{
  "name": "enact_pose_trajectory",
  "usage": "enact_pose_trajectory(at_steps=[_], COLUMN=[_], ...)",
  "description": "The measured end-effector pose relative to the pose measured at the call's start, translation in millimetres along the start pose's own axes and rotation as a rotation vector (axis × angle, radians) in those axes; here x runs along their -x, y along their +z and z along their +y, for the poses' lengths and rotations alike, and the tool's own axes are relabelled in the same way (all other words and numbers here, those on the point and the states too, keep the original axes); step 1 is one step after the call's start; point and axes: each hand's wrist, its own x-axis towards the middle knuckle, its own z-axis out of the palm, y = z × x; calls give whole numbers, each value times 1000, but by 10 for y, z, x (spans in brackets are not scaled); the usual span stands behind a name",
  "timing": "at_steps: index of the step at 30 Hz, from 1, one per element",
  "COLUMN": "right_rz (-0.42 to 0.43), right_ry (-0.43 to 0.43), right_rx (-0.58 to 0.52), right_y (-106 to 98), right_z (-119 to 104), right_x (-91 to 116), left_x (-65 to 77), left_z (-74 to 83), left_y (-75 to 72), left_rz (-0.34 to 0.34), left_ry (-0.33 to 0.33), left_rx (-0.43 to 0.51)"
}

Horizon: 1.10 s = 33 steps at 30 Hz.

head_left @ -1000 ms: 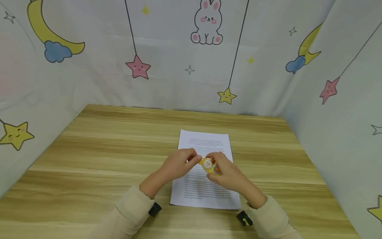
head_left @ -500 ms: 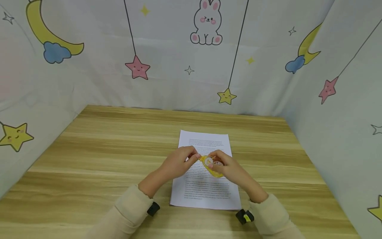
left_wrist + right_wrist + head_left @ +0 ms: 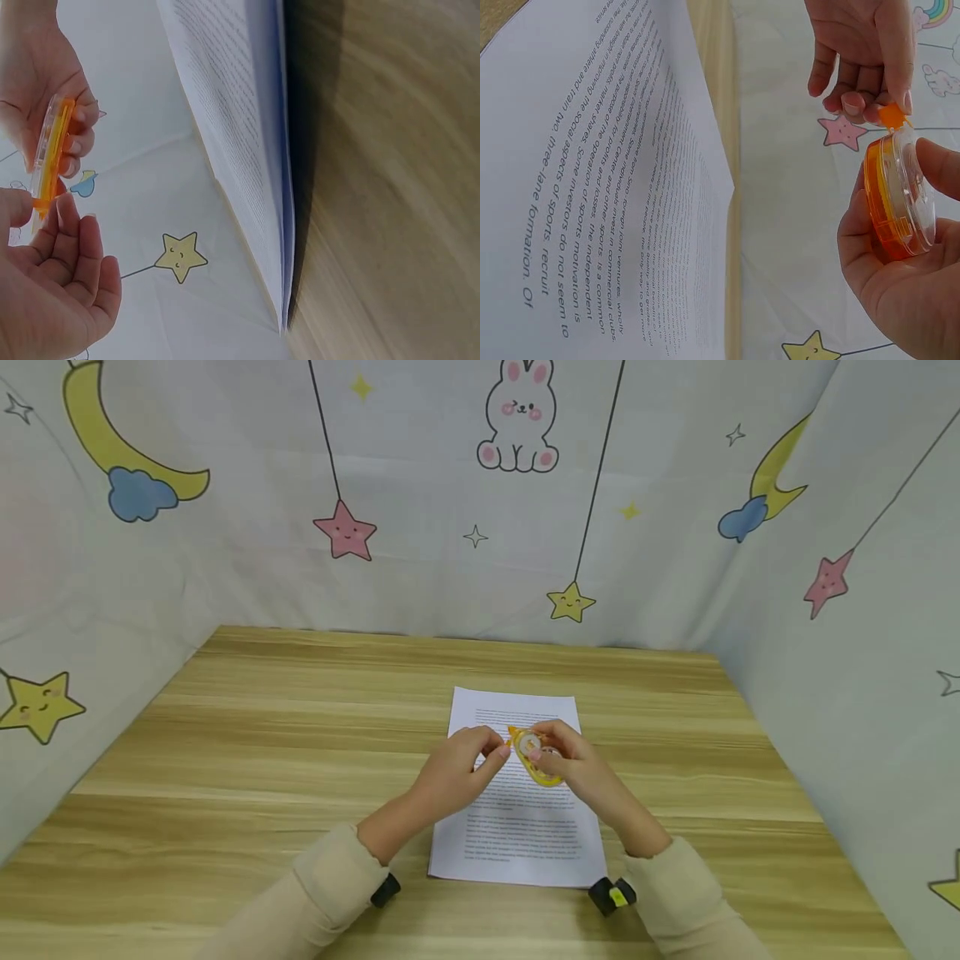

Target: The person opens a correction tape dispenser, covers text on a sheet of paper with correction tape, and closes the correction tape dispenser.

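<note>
Above the printed paper (image 3: 517,852), my right hand (image 3: 588,772) holds a yellow-orange correction tape (image 3: 543,779) with a clear cover and round reels inside. Its thumb lies on the clear side, and the fingers wrap the other edge. My left hand (image 3: 453,768) pinches the small orange cap (image 3: 892,116) at the narrow end between thumb and index finger. In the left wrist view, the other left fingers (image 3: 88,259) are loosely bent beside the correction tape (image 3: 52,154). Whether the cap is hinged to the body cannot be made out.
The paper is a stack of sheets, its edges lifted slightly in the left wrist view. It lies on a wood-grain table (image 3: 262,760). A white curtain (image 3: 420,577) with printed stars, moons and a rabbit encloses the back and sides.
The correction tape has tilted, its narrow end now pointing further up and away. My right thumb has come onto its clear face. The left hand stays at the narrow end.
</note>
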Motion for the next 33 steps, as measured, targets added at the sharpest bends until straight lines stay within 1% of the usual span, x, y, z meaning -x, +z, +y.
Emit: enact_pose_trajectory(at_steps=[2,7,9,10,11,13,16,17,19,20,21,23,26,28,31,33], right_rz=[-2,-3,-3,-2,4,19,47,58,75,85,94,101,88,54,-2,-41], right_ry=[0,-5,-9,-11,-7,6,34,44,56,56,55,46,31,24,27,24], right_rx=[-16,-41,-50,-56,-62,-68,-45,-22,47,104,164,304,496,592,694,757], right_y=[10,35,37,33,27,-3,-81,-115,-190,-226,-263,-329,-404,-439,-460,-458], right_z=[1,-17,-22,-23,-23,-17,9,22,48,57,67,82,98,110,121,125], right_x=[-15,-46,-61,-70,-79,-97,-131,-144,-178,-196,-218,-264,-351,-418,-532,-618], left_x=[-1,-1,-7,-13,-19,-32,-61,-72,-103,-122,-142,-182,-234,-252,-248,-228], left_z=[10,14,2,-12,-32,-92,-233,-285,-385,-428,-463,-529,-597,-630,-658,-667], left_y=[22,45,31,20,6,-22,-53,-59,-63,-63,-64,-54,-36,-24,-7,-1], left_rz=[10,39,31,17,-10,-92,-262,-316,-404,-441,-475,-528,-602,-630,-663,-673], left_ry=[-13,-28,-24,-23,-29,-51,-84,-82,-69,-66,-70,-87,-135,-160,-188,-204], left_rx=[18,30,21,13,6,-44,-206,-269,-385,-428,-450,-478,-503,-509,-520,-521])
